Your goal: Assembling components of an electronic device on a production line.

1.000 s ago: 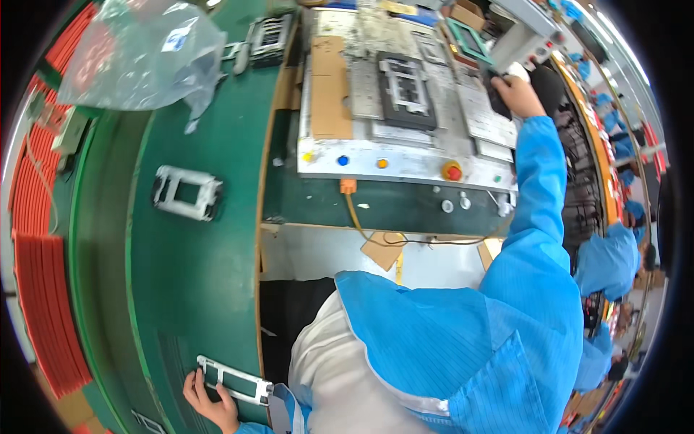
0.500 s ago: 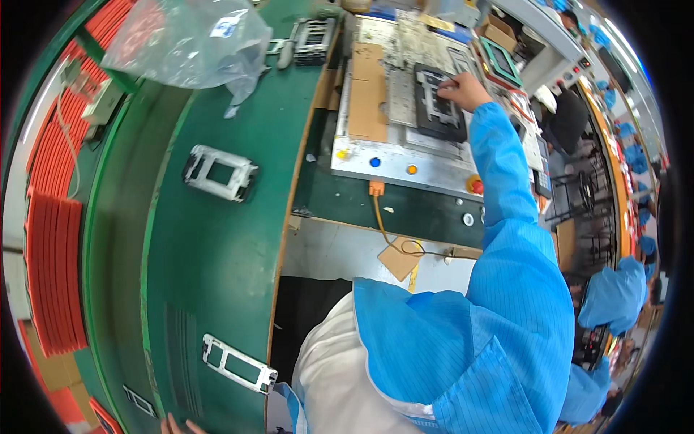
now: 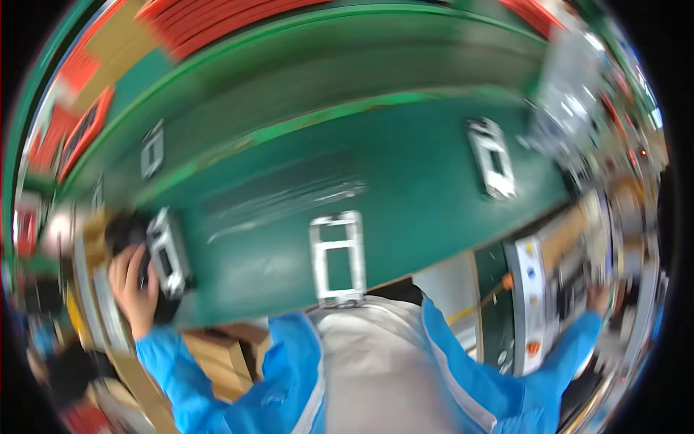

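At the far left, my left hand (image 3: 134, 286) reaches over the bench end with its fingers stretched and the thumb apart. Its fingertips are against or just over a dark object (image 3: 124, 233), too blurred to name, beside a silver metal frame (image 3: 170, 253). Far to the right, my right hand (image 3: 598, 298) is at the machine; motion smears its fingers, and a grip cannot be made out. A second silver frame (image 3: 338, 253) with two rectangular openings lies near my body at the bench edge. Another silver frame (image 3: 493, 159) lies farther back to the right.
The green bench (image 3: 405, 166) runs across the view, with a raised green lip behind. A clear plastic bag (image 3: 567, 94) sits at the back right. The machine's light panel (image 3: 531, 289) carries coloured buttons. Cardboard boxes (image 3: 217, 362) stand below left; red stacked sheets (image 3: 217, 25) are behind.
My view has swung left, blurring the picture. My left hand, barely in view before, now shows beside a silver frame. My right hand remains at the machine, now at the far right.
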The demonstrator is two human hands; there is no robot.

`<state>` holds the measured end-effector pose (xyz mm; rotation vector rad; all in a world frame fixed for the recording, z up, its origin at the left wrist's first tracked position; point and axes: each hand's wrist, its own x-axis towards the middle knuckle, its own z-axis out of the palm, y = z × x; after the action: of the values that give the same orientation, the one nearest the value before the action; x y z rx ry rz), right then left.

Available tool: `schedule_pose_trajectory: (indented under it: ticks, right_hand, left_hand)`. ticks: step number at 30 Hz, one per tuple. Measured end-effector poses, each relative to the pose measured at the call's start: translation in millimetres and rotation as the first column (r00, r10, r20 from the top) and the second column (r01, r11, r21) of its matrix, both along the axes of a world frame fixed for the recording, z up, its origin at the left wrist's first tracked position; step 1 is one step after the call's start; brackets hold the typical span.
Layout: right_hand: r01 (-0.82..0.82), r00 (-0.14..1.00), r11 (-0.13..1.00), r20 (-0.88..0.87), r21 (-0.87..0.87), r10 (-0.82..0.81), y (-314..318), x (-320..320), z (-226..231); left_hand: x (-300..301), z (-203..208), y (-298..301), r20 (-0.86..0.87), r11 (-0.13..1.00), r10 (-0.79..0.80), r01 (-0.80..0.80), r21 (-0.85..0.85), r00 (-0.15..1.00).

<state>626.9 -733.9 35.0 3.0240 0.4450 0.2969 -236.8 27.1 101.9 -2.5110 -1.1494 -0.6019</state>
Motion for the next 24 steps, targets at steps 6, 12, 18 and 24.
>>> schedule_pose_trajectory:
  ticks: [6,12,18,24]
  right_hand:
    - [-0.221,0.901,0.944,0.319,-0.245,0.293,131.1,-69.3,98.0]
    - [-0.826,0.522,0.551,0.205,-0.123,0.828,533.5,-162.3,98.0]
    - [-0.994,0.109,0.109,0.001,-0.030,0.994,861.3,-302.4,54.7]
    - [-0.920,-0.133,-0.119,-0.010,0.374,0.991,845.7,-402.6,37.2]
  left_hand:
    - [-9.7,2.2,23.0,-0.007,0.970,0.045,-0.046,-0.240,0.999]
    - [-17.2,-12.5,31.6,0.041,0.946,0.040,-0.024,-0.323,0.998]
    - [8.4,-28.0,48.3,-0.080,0.948,-0.032,0.005,-0.317,0.996]
    - [0.4,-23.3,45.1,-0.033,0.950,-0.003,-0.007,-0.312,0.999]
